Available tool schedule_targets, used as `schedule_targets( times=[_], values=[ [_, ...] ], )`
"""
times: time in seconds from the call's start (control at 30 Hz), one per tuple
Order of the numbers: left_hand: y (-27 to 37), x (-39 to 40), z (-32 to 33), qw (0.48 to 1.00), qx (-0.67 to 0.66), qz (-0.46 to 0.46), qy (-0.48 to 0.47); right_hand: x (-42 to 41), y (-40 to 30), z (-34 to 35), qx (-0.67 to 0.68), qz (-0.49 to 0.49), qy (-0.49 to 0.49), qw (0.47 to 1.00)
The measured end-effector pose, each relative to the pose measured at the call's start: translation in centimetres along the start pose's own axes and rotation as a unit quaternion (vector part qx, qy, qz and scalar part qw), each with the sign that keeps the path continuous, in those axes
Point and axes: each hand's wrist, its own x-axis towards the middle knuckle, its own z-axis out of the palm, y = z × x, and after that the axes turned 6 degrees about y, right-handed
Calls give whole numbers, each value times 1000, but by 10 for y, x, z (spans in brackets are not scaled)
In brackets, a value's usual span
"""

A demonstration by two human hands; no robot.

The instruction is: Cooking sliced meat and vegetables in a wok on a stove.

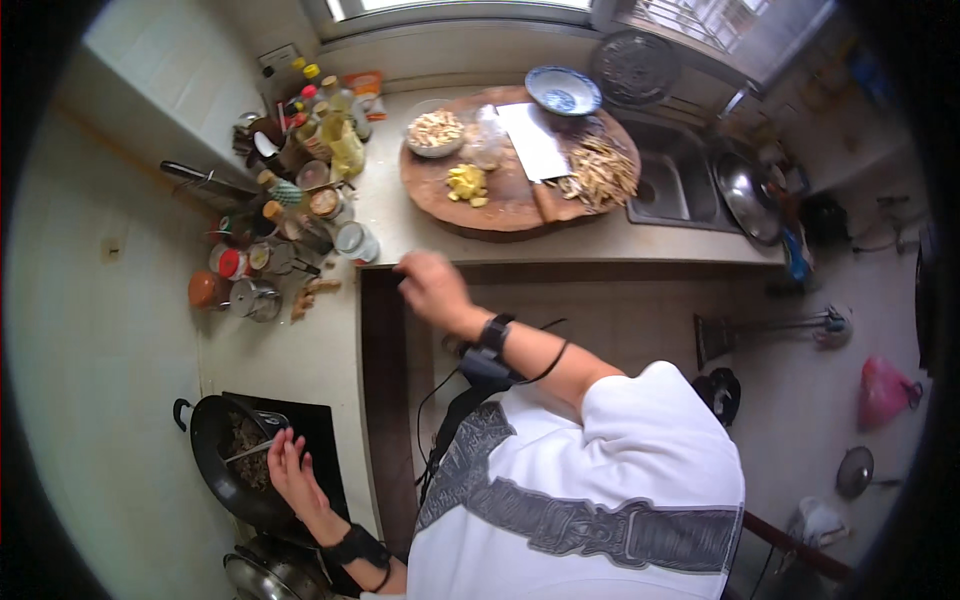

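Observation:
My left hand (296,474) is at the right rim of a black wok (217,480), palm tipped up and fingers fairly straight and apart. Brown cooked food (249,450) lies in the wok. A thin pale utensil handle (249,451) crosses the food and ends by my fingertips; I see no grip on it. My right hand (435,291) is over the counter's front edge, blurred, fingers curled. Whether it holds something small I cannot tell. Nearest to it stands a glass jar (357,243) with a pale lid. Pieces of ginger root (309,296) lie farther left.
A round wooden chopping board (510,206) bears a bowl of chopped pieces (435,133), yellow pieces (466,184), a cleaver (534,142), brown strips (600,172) and a blue-white bowl (562,90). Bottles (341,142) and jars crowd the corner. A sink (667,180) is at right.

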Motion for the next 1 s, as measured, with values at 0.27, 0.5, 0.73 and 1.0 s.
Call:
schedule_targets(
  times=[0.27,0.5,0.73,1.0],
  values=[
    [9,-59,142,988,14,-7,-151,20,143,-149,-397,208,-18,894],
    [8,-109,238,984,66,17,-167,44,211,-143,-354,206,-99,907],
    [18,-140,354,980,59,38,-185,74,149,-217,-145,273,-76,948],
    [22,-134,469,963,82,93,-239,36,170,-367,326,446,-99,828]
  ],
)
